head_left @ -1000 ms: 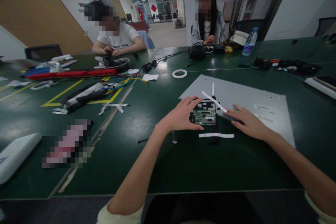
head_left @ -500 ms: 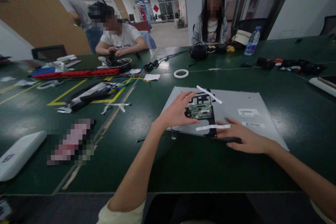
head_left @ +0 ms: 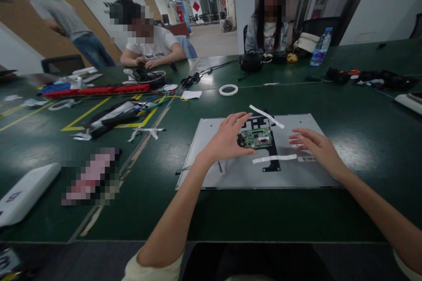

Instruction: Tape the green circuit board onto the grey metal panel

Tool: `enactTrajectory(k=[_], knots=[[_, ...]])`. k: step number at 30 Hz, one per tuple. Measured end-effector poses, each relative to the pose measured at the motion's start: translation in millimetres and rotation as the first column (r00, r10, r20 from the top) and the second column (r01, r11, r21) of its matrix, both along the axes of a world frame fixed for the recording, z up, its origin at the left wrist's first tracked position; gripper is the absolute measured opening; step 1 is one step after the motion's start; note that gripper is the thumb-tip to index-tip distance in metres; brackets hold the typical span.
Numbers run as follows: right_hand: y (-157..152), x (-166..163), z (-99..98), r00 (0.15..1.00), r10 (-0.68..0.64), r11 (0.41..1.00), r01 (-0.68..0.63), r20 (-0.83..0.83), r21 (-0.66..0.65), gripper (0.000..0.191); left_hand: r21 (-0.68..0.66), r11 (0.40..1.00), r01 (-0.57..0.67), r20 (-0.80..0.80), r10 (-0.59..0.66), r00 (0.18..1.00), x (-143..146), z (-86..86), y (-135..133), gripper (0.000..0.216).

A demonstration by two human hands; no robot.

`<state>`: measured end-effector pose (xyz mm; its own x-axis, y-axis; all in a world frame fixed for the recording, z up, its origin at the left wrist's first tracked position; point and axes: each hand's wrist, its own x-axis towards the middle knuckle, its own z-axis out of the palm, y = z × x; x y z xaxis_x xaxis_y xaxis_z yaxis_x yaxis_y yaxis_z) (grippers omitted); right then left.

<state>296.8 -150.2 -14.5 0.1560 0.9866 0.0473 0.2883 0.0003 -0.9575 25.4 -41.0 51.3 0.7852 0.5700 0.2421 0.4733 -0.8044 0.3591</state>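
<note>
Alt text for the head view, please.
A person's left hand curves around the left end of a small green circuit board lying on a grey panel. The right hand is spread open beside it, over the dark green table.

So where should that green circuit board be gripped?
Probably by its left and right edges, coming from above: the circuit board lies flat on the grey panel, with tape strips at its near and far sides. The left hand is at its left edge.
</note>
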Motion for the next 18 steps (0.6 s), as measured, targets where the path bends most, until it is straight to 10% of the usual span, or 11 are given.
enactTrajectory(k=[6,18], knots=[[3,-9,-4.3,0.878,0.09,0.966,-0.192,-0.47,-0.173,0.049,-0.018,1.0,-0.006,-0.022,0.005,1.0,20,-19.0,-15,0.093],[6,-14,-12.3,0.915,0.097,0.959,-0.191,-0.392,-0.209,0.063,-0.019,1.0,-0.019,-0.132,0.016,0.991,32,-43.6,-22,0.098]])
